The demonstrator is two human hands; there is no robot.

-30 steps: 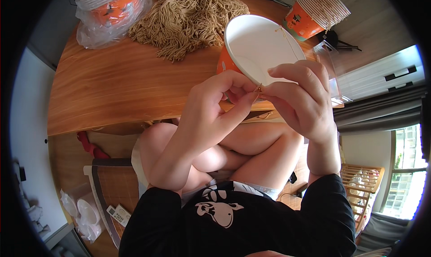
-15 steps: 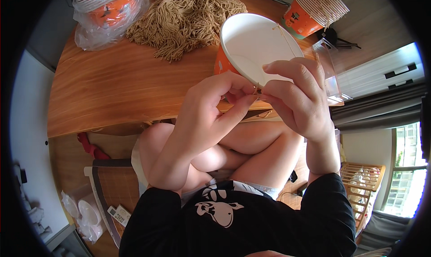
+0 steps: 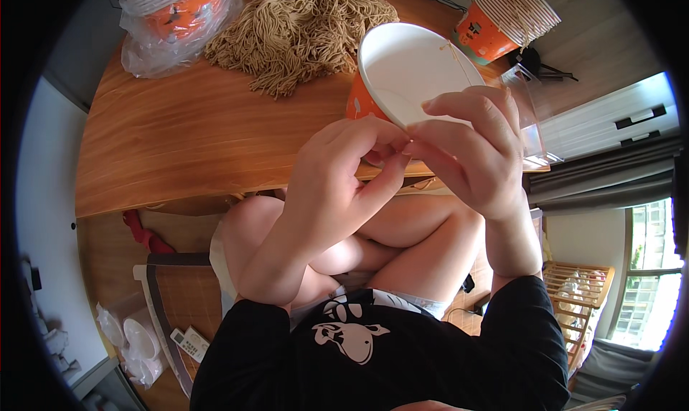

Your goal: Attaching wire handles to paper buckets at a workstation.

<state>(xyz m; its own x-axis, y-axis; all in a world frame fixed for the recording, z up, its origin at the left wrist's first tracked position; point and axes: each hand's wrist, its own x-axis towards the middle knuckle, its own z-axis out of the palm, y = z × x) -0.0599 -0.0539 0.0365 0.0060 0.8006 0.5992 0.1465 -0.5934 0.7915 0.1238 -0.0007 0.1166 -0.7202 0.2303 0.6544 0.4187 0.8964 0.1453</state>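
Fingertips of both hands meet at the near rim of the orange paper cup (image 3: 402,77), which I see tilted on its side above the wooden table (image 3: 186,145), its white inside facing me. My left hand (image 3: 337,174) and right hand (image 3: 470,152) are pinched narrow on that rim, where a thin tan string (image 3: 459,55) runs across the cup. Behind lie a heap of tan cords (image 3: 301,23), bagged cups (image 3: 176,16) and a striped cup stack (image 3: 506,16).
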